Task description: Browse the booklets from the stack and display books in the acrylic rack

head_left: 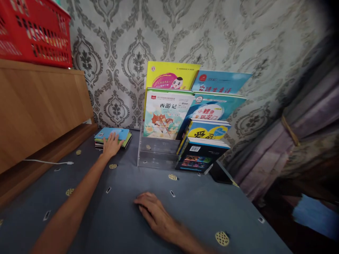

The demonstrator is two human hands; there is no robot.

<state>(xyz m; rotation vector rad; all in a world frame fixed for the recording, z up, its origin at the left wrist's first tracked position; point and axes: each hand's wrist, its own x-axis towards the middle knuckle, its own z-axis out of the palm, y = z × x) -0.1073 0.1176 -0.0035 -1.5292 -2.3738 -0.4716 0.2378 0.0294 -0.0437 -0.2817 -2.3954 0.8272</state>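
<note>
My left hand [112,145] reaches to the back left and lies on a small stack of books, its fingers spread over the light blue book [120,133] on top. Under that one a green-edged book [126,140] and darker ones show. My right hand [155,213] rests on the blue-grey tablecloth [124,218] nearer to me, fingers loosely curved and apart, holding nothing. Beyond it stands a clear tiered book rack [159,158]. Upright in it are a yellow book [156,72], a white-covered picture book [165,116], blue books [222,79] and a black book [197,155] at the front.
A wooden cabinet [45,106] borders the left side, with a red basket [50,33] on it. Below it lies a white cable [50,162]. A dark flat object [219,174] sits right of the rack. A curtain [267,158] hangs past the right edge; patterned wall behind.
</note>
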